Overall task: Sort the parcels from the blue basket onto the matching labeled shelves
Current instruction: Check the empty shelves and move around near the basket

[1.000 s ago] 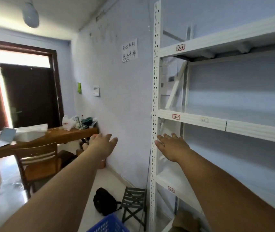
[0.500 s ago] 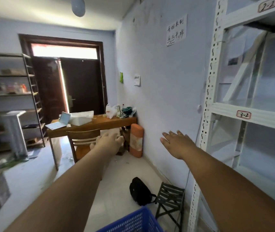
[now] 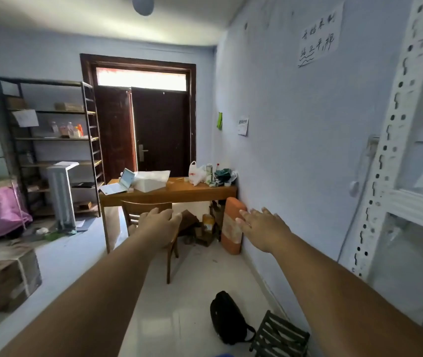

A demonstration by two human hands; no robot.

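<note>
Both my arms are stretched out in front of me at chest height. My left hand [image 3: 160, 228] is empty, palm down, fingers loosely apart. My right hand [image 3: 263, 229] is also empty with its fingers spread. The white metal shelf unit [image 3: 395, 155] stands at the far right edge, only its perforated post and part of two shelves showing, blurred. Only a sliver of the blue basket [image 3: 222, 355] shows at the bottom edge. No parcel is in either hand.
A wooden desk [image 3: 179, 194] with a laptop and bags stands ahead by the wall, a chair [image 3: 138, 210] in front of it. On the floor lie a black bag [image 3: 228, 318] and a folding stool [image 3: 280, 333]. A cardboard box [image 3: 4, 276] sits left; a dark rack [image 3: 51, 140] stands far left.
My view has swung left, away from the white shelves and toward the door and desk. The blue basket has dropped almost out of view. Both hands stay empty and outstretched.
</note>
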